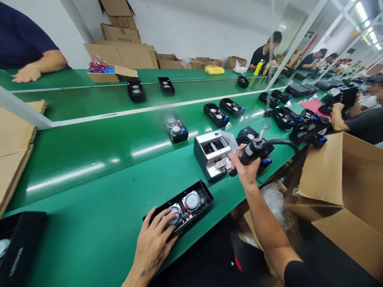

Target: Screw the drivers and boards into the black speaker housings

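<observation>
An open black speaker housing (205, 192) lies at a slant on the green bench, with two round silver-grey speaker drivers and red wires inside. My left hand (155, 235) grips its left end, the fingers reaching over the near driver and the thumb along the front side. My right hand (247, 169) is wrapped round a black electric screwdriver (253, 150), which hangs from a hook and has a thick cable running right. The screwdriver's lower end is close to a screw feeder (211, 153), a black and silver box; whether they touch, I cannot tell.
Several open speaker housings (216, 114) sit along the green belt (98, 139). Another housing (20, 239) stands at the left edge. Cardboard boxes (323, 175) are at the right, beside clear plastic wrap (275, 203). Co-workers (265, 54) sit along the line.
</observation>
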`<action>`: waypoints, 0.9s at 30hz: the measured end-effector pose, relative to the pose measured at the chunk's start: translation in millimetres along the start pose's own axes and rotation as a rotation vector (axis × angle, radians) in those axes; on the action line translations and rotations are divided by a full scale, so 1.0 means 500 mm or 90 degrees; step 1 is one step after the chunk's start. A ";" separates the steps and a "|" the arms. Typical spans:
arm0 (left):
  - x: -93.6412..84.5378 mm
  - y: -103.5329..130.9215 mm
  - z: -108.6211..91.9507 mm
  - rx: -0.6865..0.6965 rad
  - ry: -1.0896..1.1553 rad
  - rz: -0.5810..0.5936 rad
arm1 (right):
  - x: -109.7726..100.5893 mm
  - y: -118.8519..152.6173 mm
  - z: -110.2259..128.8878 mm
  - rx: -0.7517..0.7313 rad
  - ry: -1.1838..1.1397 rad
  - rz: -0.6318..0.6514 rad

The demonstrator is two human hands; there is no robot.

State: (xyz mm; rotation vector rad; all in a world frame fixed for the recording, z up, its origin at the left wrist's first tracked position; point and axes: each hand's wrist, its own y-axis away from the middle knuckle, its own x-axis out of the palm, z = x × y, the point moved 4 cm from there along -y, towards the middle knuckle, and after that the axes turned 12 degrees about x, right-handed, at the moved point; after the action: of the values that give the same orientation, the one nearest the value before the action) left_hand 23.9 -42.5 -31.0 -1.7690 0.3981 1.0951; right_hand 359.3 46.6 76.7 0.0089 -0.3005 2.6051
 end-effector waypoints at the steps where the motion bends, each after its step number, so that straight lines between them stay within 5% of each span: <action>1: 0.000 0.000 0.001 0.002 0.000 -0.003 | 0.002 -0.006 -0.023 0.021 0.031 0.017; 7: -0.001 -0.002 0.001 0.007 0.000 -0.014 | -0.003 -0.003 -0.135 0.099 0.033 0.047; 16: -0.009 -0.010 0.001 0.006 0.009 -0.020 | 0.008 -0.044 -0.022 -0.029 -0.073 0.011; 27: -0.008 -0.009 -0.001 -0.003 0.012 -0.013 | 0.043 -0.056 -0.017 -0.023 -0.015 0.070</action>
State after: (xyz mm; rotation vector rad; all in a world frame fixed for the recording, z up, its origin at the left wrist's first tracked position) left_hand 25.1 -41.3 -25.0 -1.7845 0.3884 1.0667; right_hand 354.7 82.6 75.6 0.0101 -0.3660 2.7096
